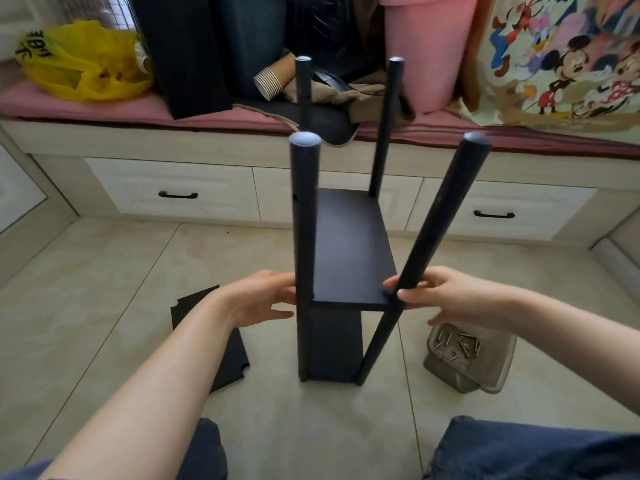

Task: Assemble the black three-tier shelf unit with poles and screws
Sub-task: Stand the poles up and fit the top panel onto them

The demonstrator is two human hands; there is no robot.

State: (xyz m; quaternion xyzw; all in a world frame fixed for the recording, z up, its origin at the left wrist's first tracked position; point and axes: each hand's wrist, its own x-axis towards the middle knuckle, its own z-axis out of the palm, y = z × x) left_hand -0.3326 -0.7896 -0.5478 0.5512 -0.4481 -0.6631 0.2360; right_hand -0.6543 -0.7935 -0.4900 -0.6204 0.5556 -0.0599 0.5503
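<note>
- While its thumb and forefinger pinched the black, round near-right pole [440, 216] at the height of the middle board, the right hand [450, 299] kept its other fingers spread loosely below, closed on nothing.
- The left hand [258, 299] lay with nearly straight, slightly parted fingers against the outer side of the black, round near-left pole [304, 220], touching it at the same height. Whether the thumb reached behind the pole could not be told.
- The near-left pole stood upright, whereas the near-right pole leaned, its top tilted away to the right.
- Between those two poles sat the flat, black, rectangular middle board [349, 247], its near corners meeting them just beside the fingertips.
- Beneath it, a black bottom board [332, 341] lay low between the pole feet, down at the pale tiled floor [104, 271].
- Two more black poles, the far-left pole [304, 88] and the far-right pole [386, 133], rose from the far corners. All four tops showed pale end caps.
- A loose black board with notched corners [230, 358] lay flat on the floor left of the unit, partly hidden by the left forearm.
- To the right, near the right wrist, stood a translucent plastic tub [485, 375] holding metal screws [460, 342].
- Farther off ran a pale bench with drawers [180, 192], topped by a pink cushion [104, 109]. On it were a yellow plastic bag [79, 64], ribbed brown paper cups [272, 81], a pink plastic bucket [426, 46] and a cartoon-printed cloth [571, 64].
</note>
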